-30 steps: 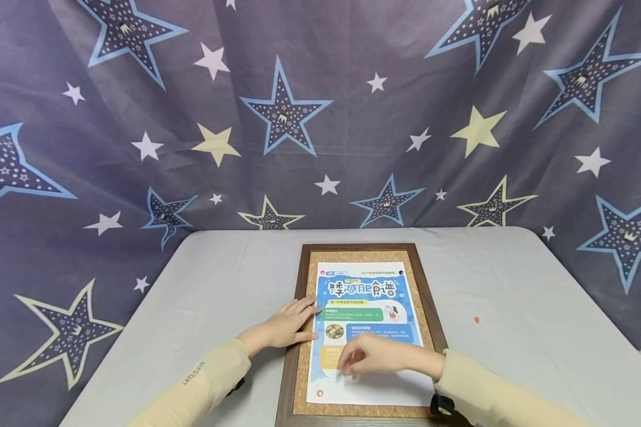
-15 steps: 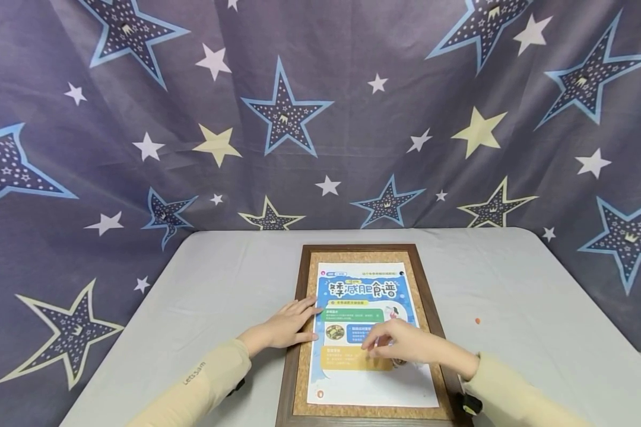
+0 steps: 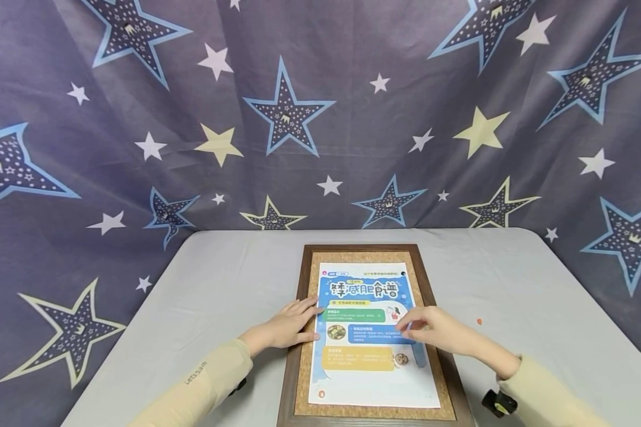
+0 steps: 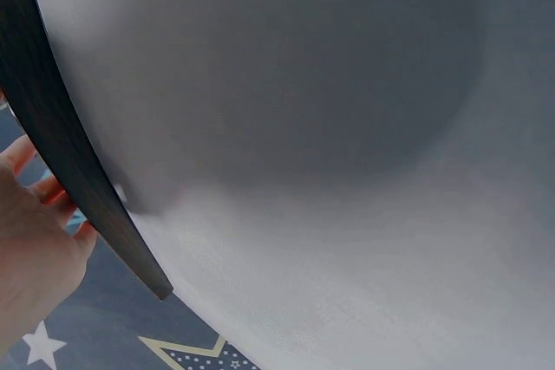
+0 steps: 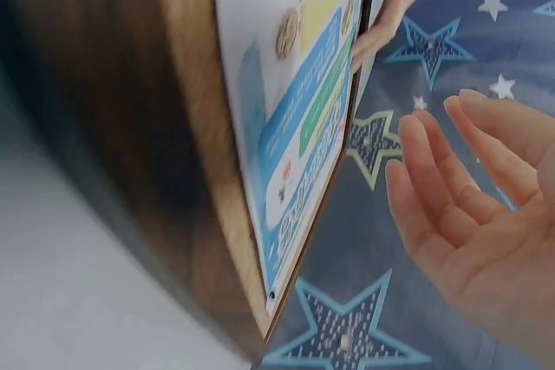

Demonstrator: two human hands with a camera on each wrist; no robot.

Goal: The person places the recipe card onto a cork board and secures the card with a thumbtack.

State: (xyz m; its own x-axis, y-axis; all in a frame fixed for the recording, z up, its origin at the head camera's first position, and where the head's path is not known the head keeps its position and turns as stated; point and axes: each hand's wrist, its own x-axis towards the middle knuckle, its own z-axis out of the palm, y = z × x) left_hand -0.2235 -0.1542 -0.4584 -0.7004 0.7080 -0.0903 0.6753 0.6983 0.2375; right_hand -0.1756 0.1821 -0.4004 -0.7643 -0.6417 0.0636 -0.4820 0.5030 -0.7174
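Observation:
A printed poster (image 3: 374, 388) with blue, green and orange panels lies on a cork board (image 3: 390, 410) with a dark brown wooden frame (image 3: 361, 248). Its top corners carry a pink pushpin (image 3: 324, 273) and a black pushpin (image 3: 403, 273). My left hand (image 3: 285, 326) rests across the frame's left side, fingertips on the poster's left edge. Over the poster's right part, my right hand (image 3: 432, 329) hovers with relaxed, slightly bent fingers. In the right wrist view this right hand (image 5: 486, 205) is raised off the board and nothing shows between its fingers.
The board lies on a table with a light grey cover (image 3: 235, 267). A tiny orange-red piece (image 3: 479, 321) sits on the table right of the board. Behind the table hangs a dark curtain (image 3: 347, 118) printed with stars.
My right hand has moved right and away from me, from the poster's lower middle to its right edge, uncovering the lower panels. My left hand stays in place.

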